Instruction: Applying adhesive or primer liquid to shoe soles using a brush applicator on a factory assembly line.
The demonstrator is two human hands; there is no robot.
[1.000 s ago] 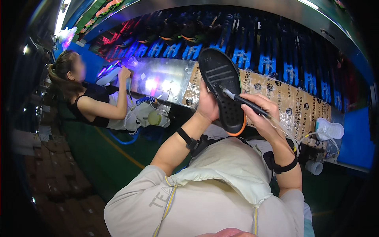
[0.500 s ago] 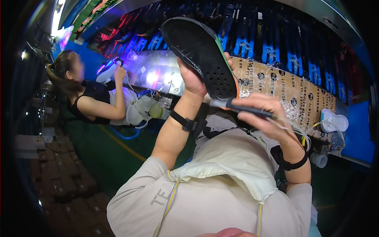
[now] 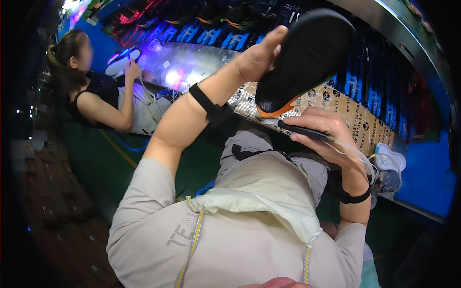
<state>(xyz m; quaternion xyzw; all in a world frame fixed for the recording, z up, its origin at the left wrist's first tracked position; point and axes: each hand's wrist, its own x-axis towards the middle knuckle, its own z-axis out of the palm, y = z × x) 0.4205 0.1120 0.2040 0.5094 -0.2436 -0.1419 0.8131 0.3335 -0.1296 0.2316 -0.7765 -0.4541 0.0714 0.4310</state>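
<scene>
My left hand [image 3: 261, 56] is raised and grips a black insole [image 3: 309, 53] by its left edge, thumb pointing up; the other fingers are mostly hidden behind it. The insole's smooth black face shows, with an orange rim at its lower end. Below it, my right hand [image 3: 329, 126] is closed round a black-handled brush [image 3: 303, 130]. The brush has a pale flat tip, and a thin clear tube trails from its back end past my wrist. A small gap seems to lie between the tip and the insole's orange end.
Printed brown cardboard [image 3: 367, 117] under clear film covers part of the metal bench [image 3: 192, 62]. Behind stands a rack with blue holders [image 3: 353, 86] and dark shoes [image 3: 242, 21]. A white container [image 3: 390, 157] sits at the right. On the left, a seated co-worker [image 3: 103, 101] holds a shoe [image 3: 122, 62].
My left hand has lifted the insole up and to the right and turned it, so the perforated face no longer shows. My right hand stays in nearly the same place with the brush.
</scene>
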